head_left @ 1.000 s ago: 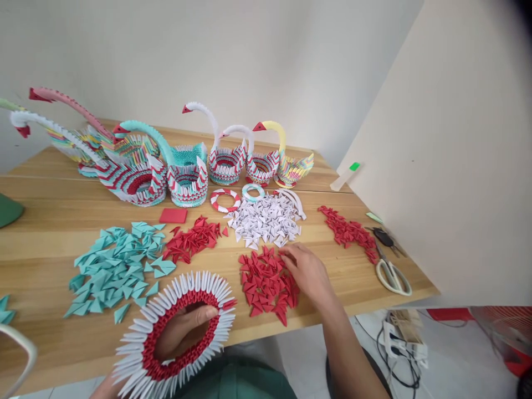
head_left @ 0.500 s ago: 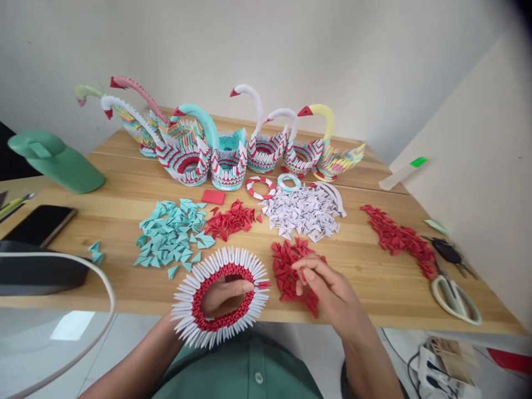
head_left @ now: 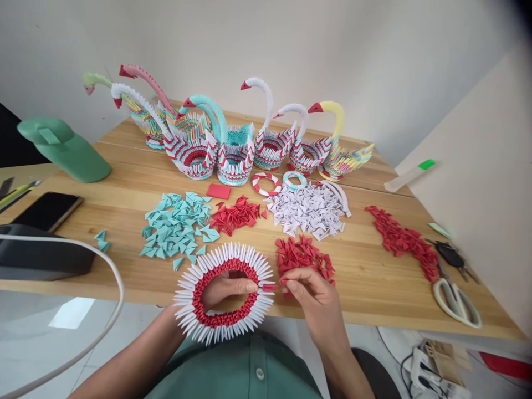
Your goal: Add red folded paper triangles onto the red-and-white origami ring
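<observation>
Left hand (head_left: pixel 226 289): grip closed on the ring, thumb along its inner right side.
Ring (head_left: pixel 198 293): round, red and white, at the counter's (head_left: pixel 361 277) front edge; red tip (head_left: pixel 269 287) points right.
Right hand (head_left: pixel 319 305): nearer that tip; grip narrow, pinching a red piece (head_left: pixel 284 281) just right of it, apart.

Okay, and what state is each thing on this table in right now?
Left hand: gripping the ring
Red-and-white ring: held up, white points outward
Right hand: pinching a small red piece
Paper swans: standing
Teal pieces: loosely heaped
White pieces: loosely heaped
Phone: face up, screen dark
Green bottle: standing, lid on
Scissors: lying down
</observation>
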The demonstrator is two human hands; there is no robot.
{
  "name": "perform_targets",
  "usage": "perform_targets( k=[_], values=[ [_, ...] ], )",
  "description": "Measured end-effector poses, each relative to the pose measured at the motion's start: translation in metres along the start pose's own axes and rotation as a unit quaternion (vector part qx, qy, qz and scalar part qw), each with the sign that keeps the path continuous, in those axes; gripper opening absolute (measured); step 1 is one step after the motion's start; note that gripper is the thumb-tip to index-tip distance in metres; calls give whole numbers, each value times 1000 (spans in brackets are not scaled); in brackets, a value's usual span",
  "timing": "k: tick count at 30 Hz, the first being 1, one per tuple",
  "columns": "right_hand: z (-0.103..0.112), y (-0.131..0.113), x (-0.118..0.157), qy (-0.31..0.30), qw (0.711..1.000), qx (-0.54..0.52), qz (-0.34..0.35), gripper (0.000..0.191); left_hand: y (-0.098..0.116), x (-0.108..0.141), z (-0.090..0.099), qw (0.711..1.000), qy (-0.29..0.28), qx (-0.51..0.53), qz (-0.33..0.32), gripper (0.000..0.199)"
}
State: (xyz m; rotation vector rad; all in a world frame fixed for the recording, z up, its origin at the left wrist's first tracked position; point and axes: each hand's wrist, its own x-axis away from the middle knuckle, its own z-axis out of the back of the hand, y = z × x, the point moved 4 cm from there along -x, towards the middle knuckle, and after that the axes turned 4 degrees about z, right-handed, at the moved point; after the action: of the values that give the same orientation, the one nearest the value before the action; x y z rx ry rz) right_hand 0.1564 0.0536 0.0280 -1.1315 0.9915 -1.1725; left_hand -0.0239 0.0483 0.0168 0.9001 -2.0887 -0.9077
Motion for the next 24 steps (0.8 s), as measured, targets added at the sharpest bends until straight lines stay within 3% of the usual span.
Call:
perform_targets(
  k=[4,13,18,24],
  values=[
    [-1,10,2,12,999,-34,-2,14,0,2,1,1000,-19,-6,-15,18],
    [-18,25,4,-16,970,-233,-64,18,4,6,-2,999,-52,-8,-11,19],
    [-23,21,2,-22,966,-243,-80,28,3,6,-3,999,-50,6,-3,27],
    [-24,22,2,-32,971,-225,-72,30,7,7,-6,999,-31,9,-6,19]
  ],
)
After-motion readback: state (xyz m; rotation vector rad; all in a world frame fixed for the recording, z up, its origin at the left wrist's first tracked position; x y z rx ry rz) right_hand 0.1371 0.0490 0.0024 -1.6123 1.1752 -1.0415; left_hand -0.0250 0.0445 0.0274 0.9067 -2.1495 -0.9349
